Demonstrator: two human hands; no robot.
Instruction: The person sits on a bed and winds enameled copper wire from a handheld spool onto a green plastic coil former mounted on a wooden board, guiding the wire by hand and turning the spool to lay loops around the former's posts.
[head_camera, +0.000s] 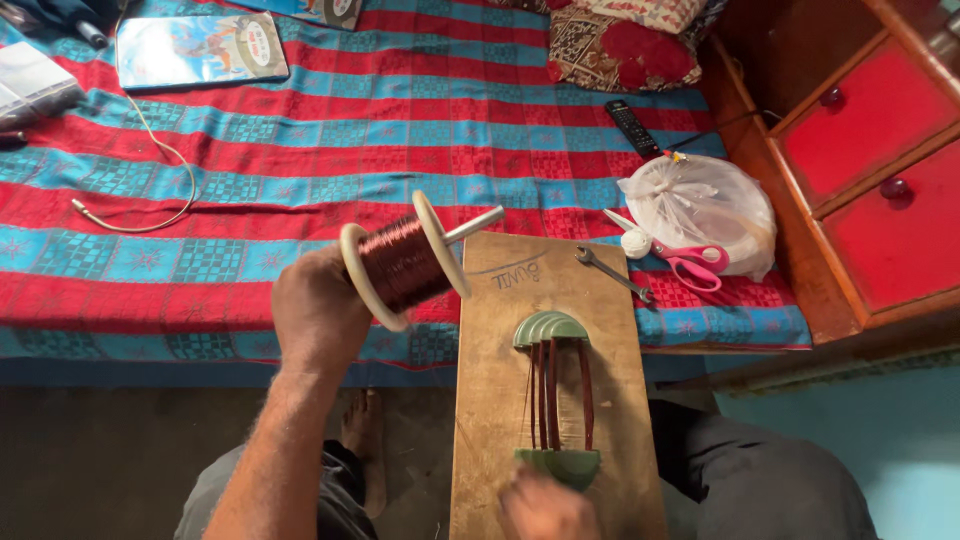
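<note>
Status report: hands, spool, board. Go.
Left hand grips copper wire spool, raised over bed. Right hand at green winding former on wooden board. Wrench on board's far corner.
</note>
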